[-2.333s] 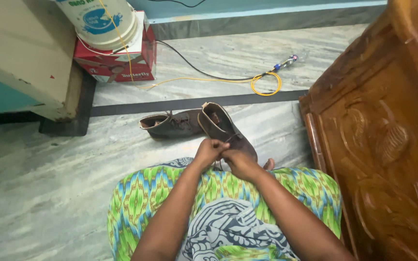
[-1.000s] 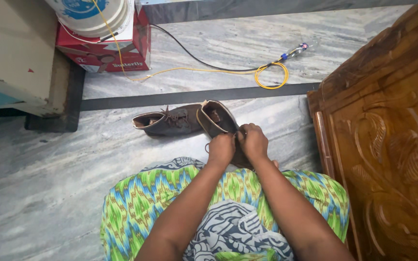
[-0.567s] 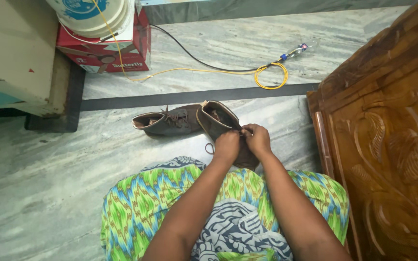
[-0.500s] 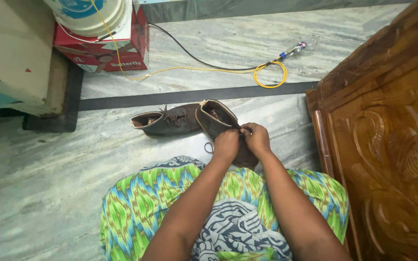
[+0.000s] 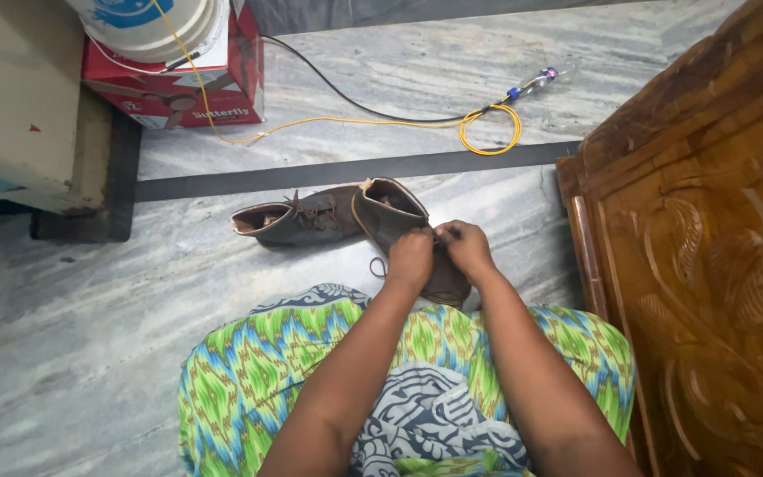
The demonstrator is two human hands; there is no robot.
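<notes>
Two brown lace-up boots sit on the marble floor in front of my knees. The nearer boot [image 5: 395,216] stands upright with its opening facing me. My left hand [image 5: 411,258] and my right hand [image 5: 465,249] are both closed over its front, pinching the brown laces. A loop of lace hangs below my left hand. The other boot [image 5: 298,222] lies on its side to the left, touching the first, laces loose. My lap is covered by green and blue patterned cloth [image 5: 249,371].
A carved wooden door panel [image 5: 708,265] stands close on the right. A red box [image 5: 183,84] with a white bucket [image 5: 156,26] on it is at the back left, beside a pale cabinet [image 5: 19,106]. A yellow wire [image 5: 487,132] and black cable cross the floor behind.
My hands have slid from the boot's near edge forward onto its laces and stayed there. The view has shifted slightly. Both boots are where they were.
</notes>
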